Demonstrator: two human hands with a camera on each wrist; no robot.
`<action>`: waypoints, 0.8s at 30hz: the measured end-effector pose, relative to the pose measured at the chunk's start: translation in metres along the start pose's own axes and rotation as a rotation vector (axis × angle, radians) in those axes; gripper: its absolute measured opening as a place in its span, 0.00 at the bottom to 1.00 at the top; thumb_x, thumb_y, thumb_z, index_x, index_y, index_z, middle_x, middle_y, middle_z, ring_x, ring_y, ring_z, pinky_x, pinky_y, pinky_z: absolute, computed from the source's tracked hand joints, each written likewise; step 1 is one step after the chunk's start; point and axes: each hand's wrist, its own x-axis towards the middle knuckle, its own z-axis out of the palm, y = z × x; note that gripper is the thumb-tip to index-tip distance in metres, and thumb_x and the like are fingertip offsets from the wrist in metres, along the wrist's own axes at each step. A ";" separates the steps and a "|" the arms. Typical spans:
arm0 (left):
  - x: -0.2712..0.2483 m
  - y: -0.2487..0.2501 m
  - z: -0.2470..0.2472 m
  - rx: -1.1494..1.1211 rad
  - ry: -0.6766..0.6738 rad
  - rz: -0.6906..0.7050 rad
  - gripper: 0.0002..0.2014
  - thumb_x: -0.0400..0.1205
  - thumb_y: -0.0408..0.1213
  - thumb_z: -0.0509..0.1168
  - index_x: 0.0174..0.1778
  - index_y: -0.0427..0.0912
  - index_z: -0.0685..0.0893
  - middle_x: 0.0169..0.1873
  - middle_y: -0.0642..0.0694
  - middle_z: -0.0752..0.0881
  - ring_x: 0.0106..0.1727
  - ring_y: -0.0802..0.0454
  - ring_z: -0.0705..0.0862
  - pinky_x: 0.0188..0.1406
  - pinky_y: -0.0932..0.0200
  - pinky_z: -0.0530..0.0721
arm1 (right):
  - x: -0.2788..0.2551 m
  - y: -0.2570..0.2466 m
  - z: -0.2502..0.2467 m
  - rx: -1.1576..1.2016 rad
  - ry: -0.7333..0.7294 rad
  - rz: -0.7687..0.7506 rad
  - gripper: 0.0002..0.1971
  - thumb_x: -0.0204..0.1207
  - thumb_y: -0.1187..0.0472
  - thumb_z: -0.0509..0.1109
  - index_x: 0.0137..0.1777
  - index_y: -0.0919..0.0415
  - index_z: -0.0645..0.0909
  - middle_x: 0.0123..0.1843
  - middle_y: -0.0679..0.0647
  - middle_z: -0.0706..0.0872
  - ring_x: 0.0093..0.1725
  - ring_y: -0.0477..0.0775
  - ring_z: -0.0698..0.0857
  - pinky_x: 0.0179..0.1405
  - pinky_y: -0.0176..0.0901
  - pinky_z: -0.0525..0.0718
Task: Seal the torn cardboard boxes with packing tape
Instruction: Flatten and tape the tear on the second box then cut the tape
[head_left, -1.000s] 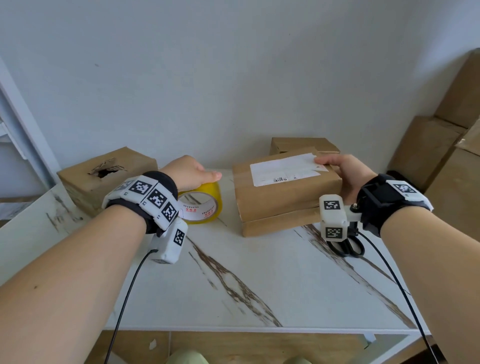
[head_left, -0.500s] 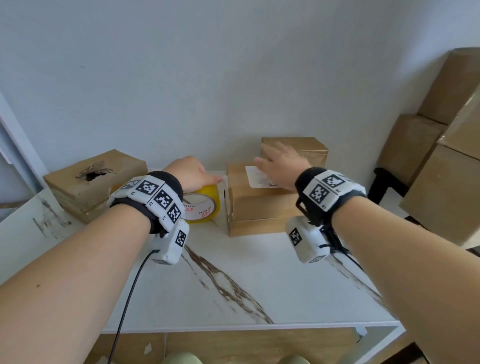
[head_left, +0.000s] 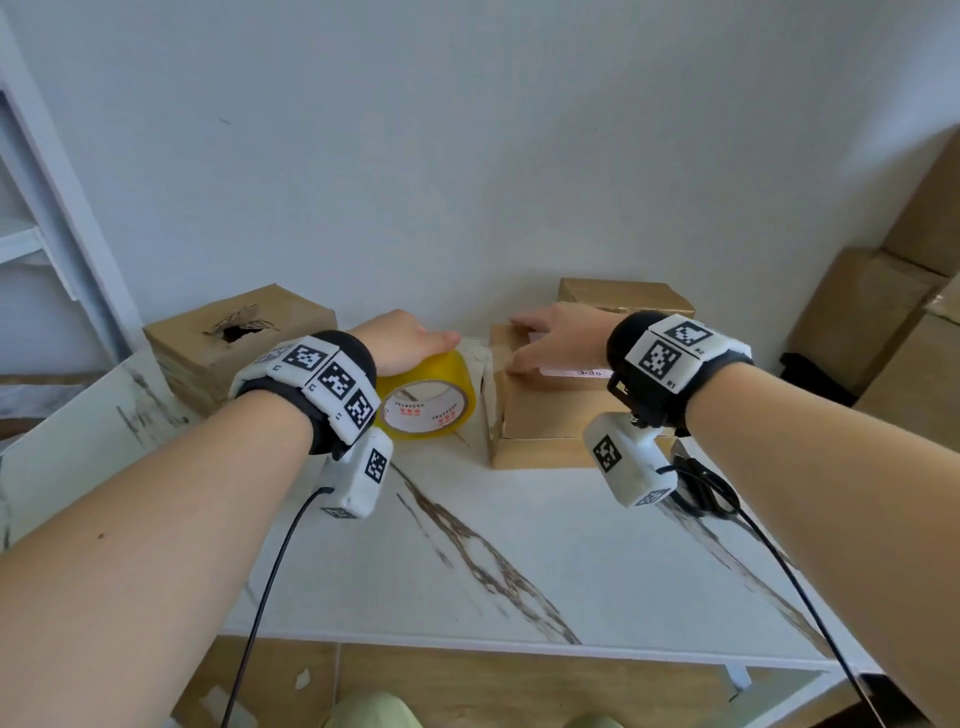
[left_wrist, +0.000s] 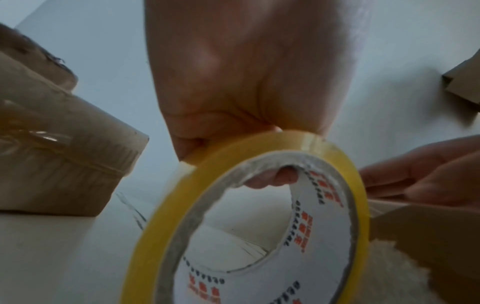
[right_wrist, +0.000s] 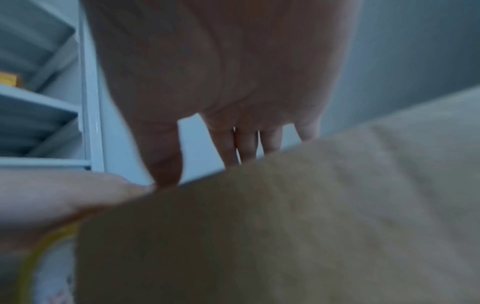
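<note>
The left hand has its grip curled round the tape roll on the bench. At 3 o'clock of it, the right hand lies flat, grip open, on the box.

Glossy yellow plastic tape roll, matt brown cardboard box, smooth veined marble tabletop

Four cardboard boxes are sitting on the worktop — one torn box at the left, two flat boxes stacked, one small box behind them. One roll of yellow packing tape is standing between them — and two hands are showing.
</note>
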 end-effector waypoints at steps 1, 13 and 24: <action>0.000 0.000 0.001 -0.013 0.003 0.001 0.26 0.84 0.57 0.55 0.30 0.39 0.79 0.32 0.43 0.81 0.36 0.47 0.80 0.46 0.57 0.74 | 0.000 -0.002 -0.002 0.032 -0.052 -0.020 0.38 0.72 0.43 0.71 0.80 0.52 0.64 0.76 0.51 0.73 0.74 0.56 0.71 0.67 0.43 0.69; 0.006 -0.009 0.000 -0.070 0.027 0.013 0.25 0.82 0.58 0.56 0.32 0.40 0.79 0.33 0.41 0.81 0.39 0.44 0.81 0.47 0.53 0.76 | 0.009 -0.022 0.012 -0.197 -0.105 -0.109 0.58 0.56 0.46 0.83 0.82 0.40 0.49 0.70 0.50 0.69 0.73 0.55 0.68 0.65 0.50 0.75; -0.016 0.000 -0.059 -0.550 0.182 0.022 0.27 0.61 0.64 0.74 0.42 0.43 0.87 0.43 0.39 0.88 0.44 0.43 0.85 0.48 0.53 0.80 | -0.002 -0.020 -0.031 0.279 0.029 -0.212 0.50 0.57 0.52 0.84 0.76 0.35 0.59 0.68 0.48 0.71 0.65 0.52 0.75 0.67 0.45 0.75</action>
